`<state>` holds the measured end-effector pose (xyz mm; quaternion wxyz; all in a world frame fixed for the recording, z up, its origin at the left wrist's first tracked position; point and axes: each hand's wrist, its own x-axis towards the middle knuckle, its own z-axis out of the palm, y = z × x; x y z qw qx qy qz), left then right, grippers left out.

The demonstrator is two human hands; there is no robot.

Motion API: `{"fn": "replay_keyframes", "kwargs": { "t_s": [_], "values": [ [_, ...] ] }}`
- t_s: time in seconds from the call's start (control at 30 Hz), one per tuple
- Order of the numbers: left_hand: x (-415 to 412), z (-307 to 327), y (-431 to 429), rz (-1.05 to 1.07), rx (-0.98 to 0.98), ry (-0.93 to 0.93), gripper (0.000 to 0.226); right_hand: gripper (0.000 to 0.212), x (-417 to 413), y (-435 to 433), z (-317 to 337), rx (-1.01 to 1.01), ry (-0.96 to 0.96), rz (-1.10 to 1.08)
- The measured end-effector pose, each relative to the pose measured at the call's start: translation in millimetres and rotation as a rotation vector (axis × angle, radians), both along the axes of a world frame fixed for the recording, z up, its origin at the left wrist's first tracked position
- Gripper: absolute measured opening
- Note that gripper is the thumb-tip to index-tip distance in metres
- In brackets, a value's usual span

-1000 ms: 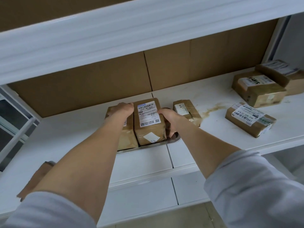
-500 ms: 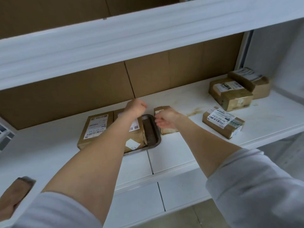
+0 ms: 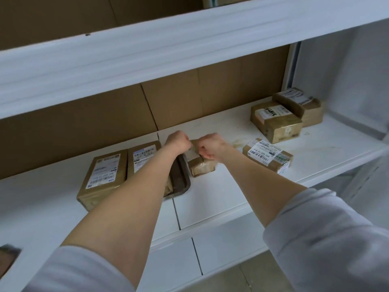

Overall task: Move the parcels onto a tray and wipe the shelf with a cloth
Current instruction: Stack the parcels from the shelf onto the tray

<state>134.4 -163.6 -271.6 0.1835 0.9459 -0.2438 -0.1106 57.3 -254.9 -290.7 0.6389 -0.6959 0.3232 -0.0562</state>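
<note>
Single head cam, worn, looks fwd and down along both forearms at the white shelf [image 3: 221, 199] from close in, upper shelf board [image 3: 147, 51] crossing top of view.

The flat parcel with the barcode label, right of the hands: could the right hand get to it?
Probably yes: the barcode parcel lies in the open beside the right hand, nothing between them.

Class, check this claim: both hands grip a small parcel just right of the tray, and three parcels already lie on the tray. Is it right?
Not quite. The head view shows two parcels, and, on the tray, not three. Both hands, left and right, do grip the small parcel right of it.
</note>
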Motion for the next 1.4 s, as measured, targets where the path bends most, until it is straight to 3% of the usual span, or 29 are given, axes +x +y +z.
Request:
{"fn": "replay_keyframes", "kwargs": {
  "t_s": [0.07, 0.17, 0.27, 0.37, 0.57, 0.7, 0.83, 1.03, 1.23, 1.4],
  "values": [
    [-5, -2, -12, -0.018, 0.013, 0.028, 0.028, 0.032, -6, -18, -1, -0.163, 0.009, -0.103],
    [-14, -2, -31, -0.073, 0.012, 0.050, 0.008, 0.052, -22, -44, -2, -0.320, 0.079, -0.198],
    [-26, 0, -56, -0.127, 0.018, 0.069, 0.010, 0.066, -41, -68, -4, -0.445, 0.251, -0.228],
    [-41, -5, -82, -0.168, 0.030, 0.108, 0.036, 0.082, -62, -84, -5, -0.581, 0.473, -0.184],
    [-70, -18, -121, -0.181, 0.030, 0.363, 0.031, 0.101, -91, -120, -26, -0.552, 0.723, -0.036],
    [-85, -22, -136, -0.155, -0.006, 0.524, 0.033, 0.073, -99, -135, -31, -0.570, 0.628, -0.010],
    [-88, -22, -143, -0.099, -0.071, 0.539, 0.033, 0.048, -92, -142, -29, -0.481, 0.471, -0.002],
    [-74, -20, -146, 0.025, -0.130, 0.441, 0.036, 0.038, -76, -148, -30, -0.395, 0.284, 0.027],
    [-64, -13, -171, 0.042, -0.252, 0.345, 0.025, 0.024, -76, -181, -21, -0.463, 0.203, -0.198],
    [-72, -9, -211, -0.041, -0.286, 0.403, 0.041, 0.066, -87, -217, -15, -0.439, 0.236, -0.429]
  ]
}}
